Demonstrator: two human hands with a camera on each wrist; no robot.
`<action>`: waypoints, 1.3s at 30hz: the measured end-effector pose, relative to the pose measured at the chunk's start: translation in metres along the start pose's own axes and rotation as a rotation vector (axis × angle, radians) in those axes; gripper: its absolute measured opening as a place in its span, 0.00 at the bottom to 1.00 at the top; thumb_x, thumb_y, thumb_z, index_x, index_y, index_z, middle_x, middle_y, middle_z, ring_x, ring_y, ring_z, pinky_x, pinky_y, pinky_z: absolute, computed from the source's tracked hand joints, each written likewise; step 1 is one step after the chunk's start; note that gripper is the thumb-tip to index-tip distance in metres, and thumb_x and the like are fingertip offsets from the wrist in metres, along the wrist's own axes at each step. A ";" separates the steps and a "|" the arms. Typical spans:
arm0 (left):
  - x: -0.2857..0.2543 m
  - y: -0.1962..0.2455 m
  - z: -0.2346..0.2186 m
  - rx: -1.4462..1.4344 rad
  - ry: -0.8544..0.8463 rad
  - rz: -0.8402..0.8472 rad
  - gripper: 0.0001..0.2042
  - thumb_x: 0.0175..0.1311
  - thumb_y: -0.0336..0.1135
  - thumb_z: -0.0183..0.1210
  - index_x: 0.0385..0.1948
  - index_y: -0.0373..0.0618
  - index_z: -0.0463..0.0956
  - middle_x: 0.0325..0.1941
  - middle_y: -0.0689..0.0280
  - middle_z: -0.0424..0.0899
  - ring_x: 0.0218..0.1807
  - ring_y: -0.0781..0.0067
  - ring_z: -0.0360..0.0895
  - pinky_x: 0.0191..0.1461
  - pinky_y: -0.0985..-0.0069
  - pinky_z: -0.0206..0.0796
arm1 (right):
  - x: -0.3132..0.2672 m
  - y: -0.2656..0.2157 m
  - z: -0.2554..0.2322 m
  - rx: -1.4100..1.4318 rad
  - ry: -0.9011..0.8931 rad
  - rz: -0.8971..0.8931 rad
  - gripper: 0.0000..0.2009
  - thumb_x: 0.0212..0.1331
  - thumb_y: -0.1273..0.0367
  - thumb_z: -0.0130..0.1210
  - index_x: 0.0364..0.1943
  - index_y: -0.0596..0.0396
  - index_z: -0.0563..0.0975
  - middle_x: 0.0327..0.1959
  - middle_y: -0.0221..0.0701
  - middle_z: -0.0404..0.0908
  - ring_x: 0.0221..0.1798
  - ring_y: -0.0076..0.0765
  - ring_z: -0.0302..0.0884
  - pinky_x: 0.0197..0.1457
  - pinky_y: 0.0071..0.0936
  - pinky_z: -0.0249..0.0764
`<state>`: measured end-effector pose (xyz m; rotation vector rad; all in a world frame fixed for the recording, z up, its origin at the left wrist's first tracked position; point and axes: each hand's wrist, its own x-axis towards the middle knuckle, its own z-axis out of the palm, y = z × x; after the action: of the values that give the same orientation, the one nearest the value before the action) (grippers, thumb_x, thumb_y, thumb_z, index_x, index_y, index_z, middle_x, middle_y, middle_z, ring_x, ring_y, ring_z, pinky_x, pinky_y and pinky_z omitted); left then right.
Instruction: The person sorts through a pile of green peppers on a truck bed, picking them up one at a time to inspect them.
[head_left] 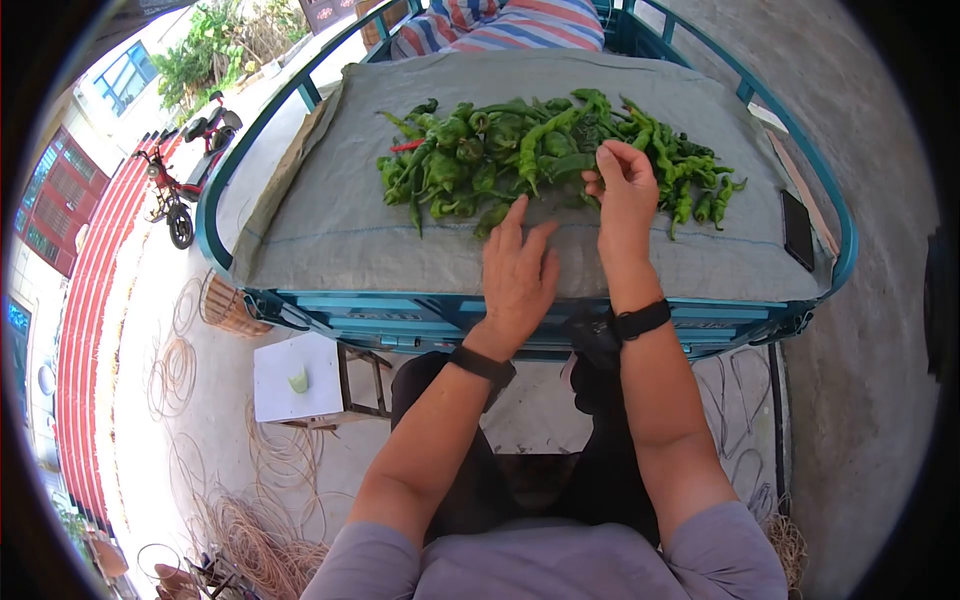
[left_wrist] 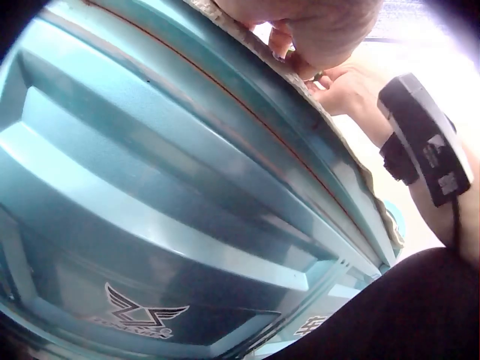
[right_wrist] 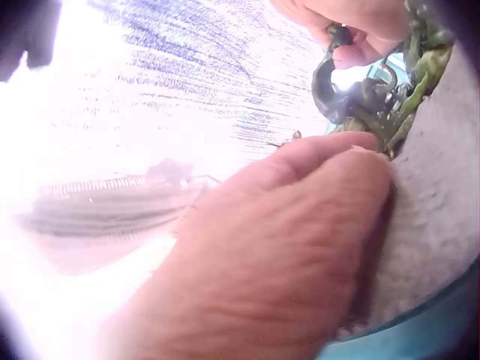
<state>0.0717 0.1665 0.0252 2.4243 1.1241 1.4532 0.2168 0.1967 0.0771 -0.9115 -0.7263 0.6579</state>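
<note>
Right hand [head_left: 625, 185] pinches pepper [head_left: 565, 165] at pile edge — left hand [head_left: 517, 275] flat, fingers spread, just below.

peppers [head_left: 540, 160] on cloth [head_left: 330, 230], phone [head_left: 797, 229] right.

The scene is outdoors in bright daylight, on a grey concrete ground [head_left: 880, 330] strewn with loose coils of pale cane [head_left: 265, 505] at the lower left. A teal metal cart bed [head_left: 400, 318] with a railed rim is lined with grey sacking [head_left: 330, 225], and striped bedding [head_left: 500, 22] lies at its far end. A small white stool [head_left: 285, 385] stands beside the cart, two red scooters [head_left: 185, 160] are parked further off, and a red shutter wall [head_left: 85, 330] runs along the left with green bushes [head_left: 200, 55] beyond.
</note>
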 end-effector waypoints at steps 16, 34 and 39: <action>0.001 0.001 0.003 0.051 0.030 0.026 0.21 0.53 0.26 0.59 0.53 0.44 0.73 0.58 0.53 0.73 0.55 0.48 0.70 0.58 0.58 0.63 | -0.009 -0.007 0.009 0.016 -0.226 0.134 0.08 0.66 0.69 0.57 0.45 0.57 0.77 0.36 0.28 0.78 0.35 0.27 0.80 0.33 0.23 0.80; 0.000 0.002 0.002 0.064 0.021 0.064 0.19 0.53 0.26 0.59 0.50 0.44 0.75 0.52 0.61 0.77 0.56 0.54 0.70 0.57 0.60 0.61 | 0.002 0.005 0.001 0.344 -0.150 0.265 0.08 0.67 0.70 0.55 0.46 0.57 0.75 0.39 0.30 0.77 0.36 0.28 0.79 0.37 0.25 0.79; -0.001 0.002 0.001 0.042 0.002 0.047 0.22 0.53 0.26 0.59 0.54 0.43 0.72 0.54 0.58 0.77 0.56 0.52 0.70 0.58 0.60 0.61 | -0.002 0.001 0.004 0.339 -0.170 0.266 0.09 0.67 0.70 0.55 0.47 0.58 0.74 0.40 0.31 0.77 0.37 0.29 0.79 0.39 0.26 0.79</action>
<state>0.0728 0.1650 0.0249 2.4945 1.1164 1.4600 0.2121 0.1977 0.0771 -0.6472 -0.6233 1.0696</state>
